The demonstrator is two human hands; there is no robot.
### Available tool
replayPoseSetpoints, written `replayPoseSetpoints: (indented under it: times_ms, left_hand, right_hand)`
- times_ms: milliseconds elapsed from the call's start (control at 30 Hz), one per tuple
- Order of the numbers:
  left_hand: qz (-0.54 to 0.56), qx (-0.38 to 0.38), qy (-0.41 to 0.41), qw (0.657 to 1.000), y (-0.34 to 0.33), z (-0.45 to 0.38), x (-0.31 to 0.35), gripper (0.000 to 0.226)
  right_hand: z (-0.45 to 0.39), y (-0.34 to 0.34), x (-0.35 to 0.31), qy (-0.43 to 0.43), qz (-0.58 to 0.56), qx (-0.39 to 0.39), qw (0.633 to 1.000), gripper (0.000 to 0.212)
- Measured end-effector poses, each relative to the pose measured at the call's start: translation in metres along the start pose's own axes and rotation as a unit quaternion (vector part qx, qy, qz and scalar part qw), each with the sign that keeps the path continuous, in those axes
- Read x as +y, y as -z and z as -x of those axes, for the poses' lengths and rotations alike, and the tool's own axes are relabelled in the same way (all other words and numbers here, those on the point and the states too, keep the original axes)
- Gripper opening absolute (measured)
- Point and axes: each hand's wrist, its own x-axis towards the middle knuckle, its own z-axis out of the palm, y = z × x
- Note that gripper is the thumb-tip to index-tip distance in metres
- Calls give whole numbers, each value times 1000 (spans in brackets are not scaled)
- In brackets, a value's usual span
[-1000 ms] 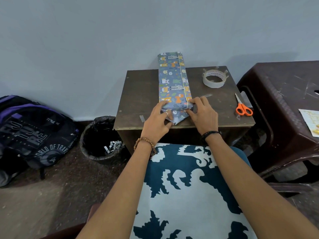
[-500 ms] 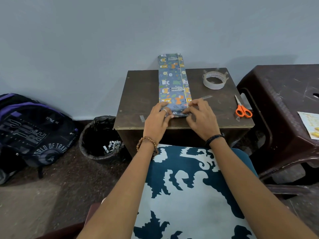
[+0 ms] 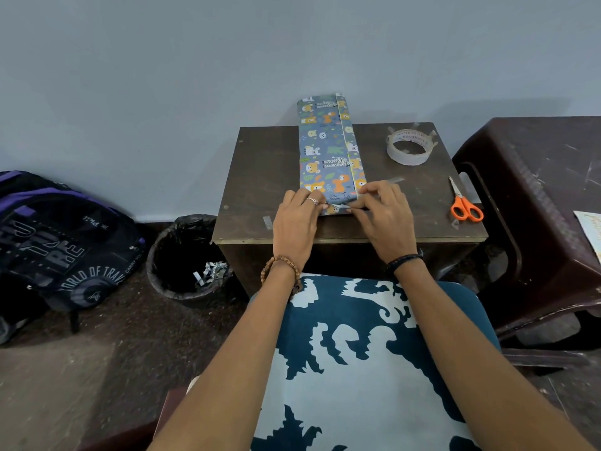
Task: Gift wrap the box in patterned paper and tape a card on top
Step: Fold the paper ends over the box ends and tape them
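Head view: box lying lengthwise on the surface, far end against the wall. Left hand and right hand pinching the near end flap flat — likely readying it for taping. Tape roll and scissors to the right — within reach.

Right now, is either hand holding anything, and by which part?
Both the left hand and right hand pinch the wrapped box at its near end, on the folded paper flap.
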Motion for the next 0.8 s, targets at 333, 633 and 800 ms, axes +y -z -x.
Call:
replayPoseSetpoints:
  times_ms: [333,633,800]
  left_hand:
    - [13,-5,2,1000,-4,-1,-3,29]
    - [59,-87,75,992,-1,-5,-1,41]
    - [74,-140,35,987,-12,-6,-12,57]
  right_hand:
    - [-5,4,4,-133,-150,-55,978,43]
    - [-4,-6,7,-167,-212,-70,960,31]
    - [-4,-6,6,-163,-211,-69,961,31]
